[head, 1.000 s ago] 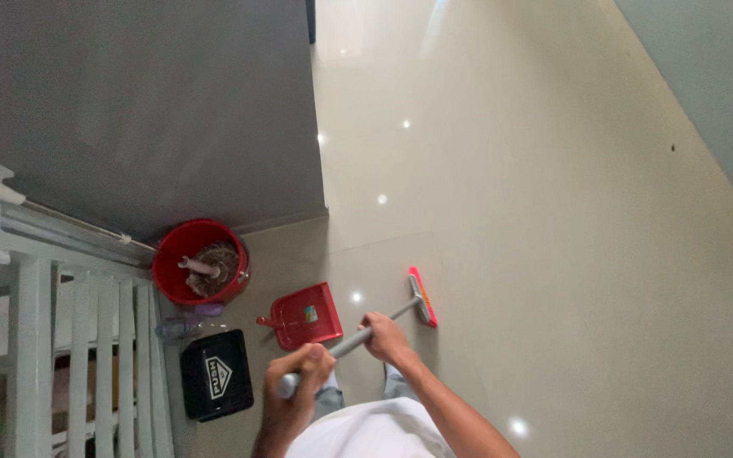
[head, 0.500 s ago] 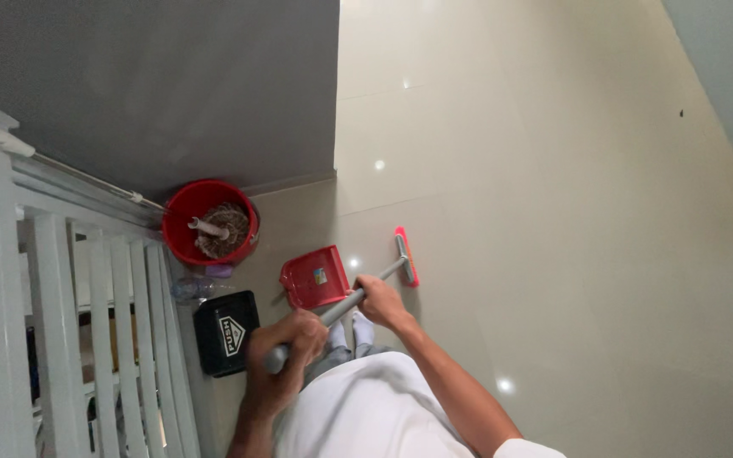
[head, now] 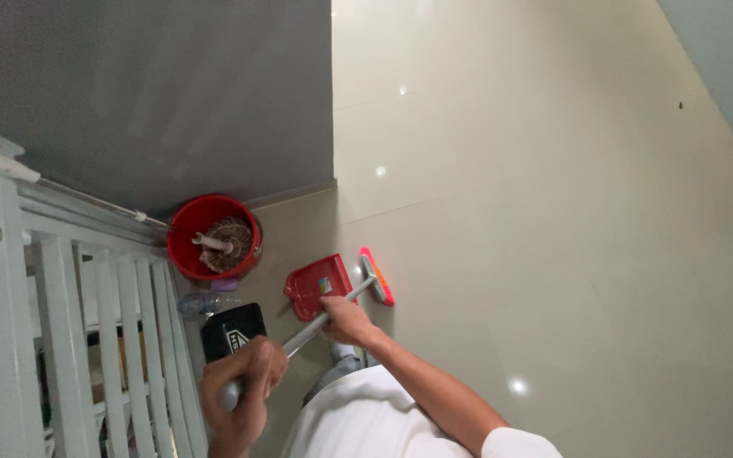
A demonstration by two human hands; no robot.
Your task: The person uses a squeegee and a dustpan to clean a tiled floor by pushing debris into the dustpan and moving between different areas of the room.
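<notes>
With the broom head point(head: 377, 276) now swung in beside the red dustpan point(head: 319, 285), our left hand point(head: 243, 382) and right hand point(head: 345, 320) grip its light, stiff metal handle point(head: 299, 335), well spaced for control.

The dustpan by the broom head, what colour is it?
Red dustpan, clearest in the head view.

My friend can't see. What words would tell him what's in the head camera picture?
A person grips a grey broom handle with both hands, left hand near its end and right hand lower down, the red brush head on a shiny cream tiled floor beside a red dustpan. Nearby stand a red bucket holding a mop, a black box and a white railing.
</notes>
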